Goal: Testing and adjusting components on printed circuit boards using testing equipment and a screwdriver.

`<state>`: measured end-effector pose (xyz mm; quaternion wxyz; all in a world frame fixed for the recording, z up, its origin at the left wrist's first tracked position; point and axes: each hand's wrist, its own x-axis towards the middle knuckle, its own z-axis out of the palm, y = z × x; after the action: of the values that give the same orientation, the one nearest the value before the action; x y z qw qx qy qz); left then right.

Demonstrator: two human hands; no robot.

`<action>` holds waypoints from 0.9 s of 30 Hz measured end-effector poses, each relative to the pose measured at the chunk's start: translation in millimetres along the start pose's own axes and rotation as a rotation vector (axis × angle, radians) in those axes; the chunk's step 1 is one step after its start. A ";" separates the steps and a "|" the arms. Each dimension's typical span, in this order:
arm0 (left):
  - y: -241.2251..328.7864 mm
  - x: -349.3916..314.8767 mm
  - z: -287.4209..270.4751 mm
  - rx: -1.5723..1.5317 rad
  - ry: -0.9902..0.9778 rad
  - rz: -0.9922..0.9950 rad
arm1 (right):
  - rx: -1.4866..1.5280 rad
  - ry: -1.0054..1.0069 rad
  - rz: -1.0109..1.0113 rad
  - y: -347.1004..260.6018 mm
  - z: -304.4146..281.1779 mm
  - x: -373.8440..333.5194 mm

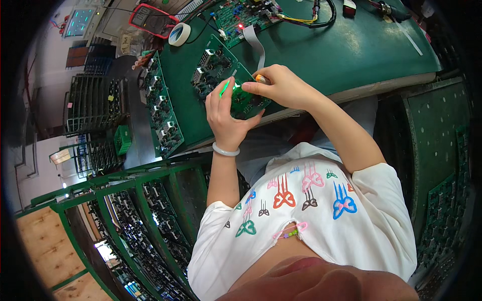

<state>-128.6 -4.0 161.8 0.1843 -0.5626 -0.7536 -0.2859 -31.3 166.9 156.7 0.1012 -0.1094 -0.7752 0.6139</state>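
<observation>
A green circuit board (228,59) with a digit display and many small parts lies near the table's front edge, partly covered by my hands. My left hand (225,111) grips the board's near side, with the fingers over its face and the thumb along the near edge. A green glow lights the fingertips and the board under them. My right hand (283,89) is closed on a small handle with an orange end (261,79); the rest of it is hidden. The right thumb reaches over the board towards the left fingers. A grey ribbon cable (255,44) passes behind the right hand.
A larger circuit board (236,22) with a red light lies at the back, wires beside it. A tape roll (179,34) and a red multimeter (152,20) are at the back left. Another long board (161,108) lies left. Board racks (145,200) stand near left.
</observation>
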 end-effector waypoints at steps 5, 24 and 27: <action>1.1 1.3 -3.4 -0.025 -0.025 0.009 | 0.135 0.034 -0.052 10.9 9.6 1.2; -7.4 -34.6 -23.8 -0.627 0.185 -0.266 | -0.639 -0.022 -0.344 16.1 1.6 36.7; -7.4 -33.0 -22.5 -0.596 0.189 -0.233 | -0.576 -0.045 -0.381 23.2 1.4 38.0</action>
<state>-126.8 -44.4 157.7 0.0466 -0.4728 -0.6757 -0.5637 -66.9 181.9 134.6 0.1620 0.0268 -0.9251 0.3423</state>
